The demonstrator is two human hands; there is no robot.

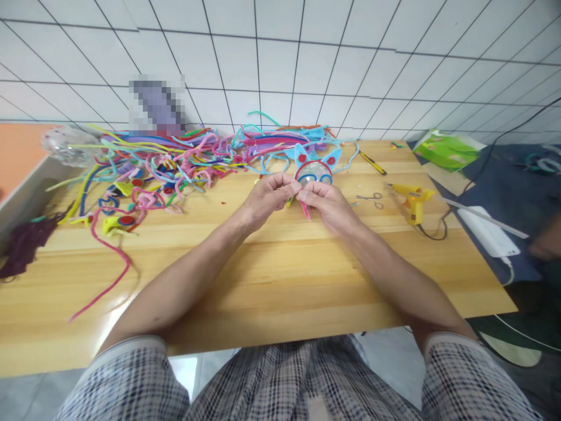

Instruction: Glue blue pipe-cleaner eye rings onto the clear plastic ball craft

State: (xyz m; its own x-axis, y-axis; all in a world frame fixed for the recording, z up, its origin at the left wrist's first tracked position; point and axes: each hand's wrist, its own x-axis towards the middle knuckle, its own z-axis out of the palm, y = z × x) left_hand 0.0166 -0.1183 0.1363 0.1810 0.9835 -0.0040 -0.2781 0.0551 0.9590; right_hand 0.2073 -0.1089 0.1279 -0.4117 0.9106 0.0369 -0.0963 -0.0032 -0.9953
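Observation:
Both hands meet over the middle of the table at a pipe-cleaner animal head (314, 165). It has light blue pointed ears with red discs, a red rim around a clear round middle, and blue glasses-like loops. My left hand (272, 197) is closed, thumb and forefinger pinched at its lower edge. My right hand (328, 204) pinches there too, its fingertips nearly touching the left ones. A pink pipe cleaner (305, 210) sticks out below the right fingers, and a bit of yellow shows by the left. The fingers hide the exact spot they grip.
Tangled pipe cleaners (175, 158) cover the table's back left. To the right lie a yellow cutter knife (373, 163), small scissors (372, 200) and a yellow glue gun (412, 200) with its cord. A white power strip (488, 231) and a green packet (447, 149) are farther right.

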